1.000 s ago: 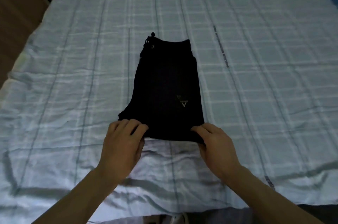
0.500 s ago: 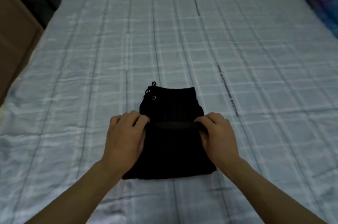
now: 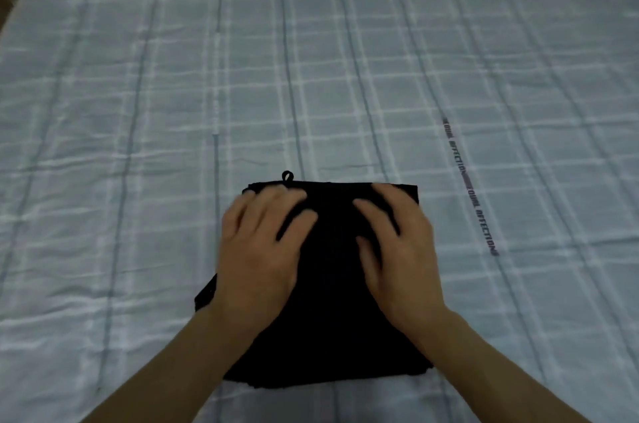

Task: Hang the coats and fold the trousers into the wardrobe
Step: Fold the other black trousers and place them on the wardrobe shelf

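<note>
I have just brought the near half of the black trousers (image 3: 332, 301) over onto the far half, and now my left hand (image 3: 257, 249) and right hand (image 3: 397, 249) lie flat and open on top, pressing the bundle into the checked bedsheet (image 3: 138, 111). The fold looks done (a drawstring loop (image 3: 287, 176) pokes out beyond). My fingers blur; no wardrobe or coats show.

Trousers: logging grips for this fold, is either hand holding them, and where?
Neither grips. Left hand and right hand lie flat on the folded trousers, fingers spread.
</note>
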{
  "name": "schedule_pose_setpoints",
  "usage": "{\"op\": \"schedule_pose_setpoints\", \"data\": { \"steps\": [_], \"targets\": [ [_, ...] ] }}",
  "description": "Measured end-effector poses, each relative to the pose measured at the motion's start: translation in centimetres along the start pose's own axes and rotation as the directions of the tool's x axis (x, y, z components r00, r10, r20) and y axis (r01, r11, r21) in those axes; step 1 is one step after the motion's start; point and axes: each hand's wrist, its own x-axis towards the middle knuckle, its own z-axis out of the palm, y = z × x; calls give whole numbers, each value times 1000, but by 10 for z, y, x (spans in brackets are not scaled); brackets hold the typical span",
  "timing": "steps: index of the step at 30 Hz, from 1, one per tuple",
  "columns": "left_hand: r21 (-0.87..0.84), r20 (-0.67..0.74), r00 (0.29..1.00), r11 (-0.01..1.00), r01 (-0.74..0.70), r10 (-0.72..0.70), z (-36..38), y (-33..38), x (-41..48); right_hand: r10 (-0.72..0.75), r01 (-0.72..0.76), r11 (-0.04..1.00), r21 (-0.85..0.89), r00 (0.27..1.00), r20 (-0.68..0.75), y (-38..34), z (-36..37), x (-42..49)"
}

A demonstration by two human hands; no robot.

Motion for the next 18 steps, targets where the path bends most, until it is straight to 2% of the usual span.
{"op": "schedule_pose_setpoints", "data": {
  "steps": [1,3,5,10,18],
  "targets": [
    [-5,92,995,999,-45,45,3,3,-6,-46,47,999,-12,996,81,-2,5,-6],
    [32,307,952,999,-19,9,11,3,-14,-37,56,996,-75,971,235,2,16,-14],
    [54,405,913,998,25,-44,20,-4,-15,-3,41,992,-119,952,305,8,24,-12],
    [-24,476,877,996,83,-62,38,-18,-7,21,22,993,-119,938,346,19,39,2],
    [-11,485,873,997,74,-59,37,-19,-4,18,19,995,-102,936,352,20,38,9]
  ]
}}
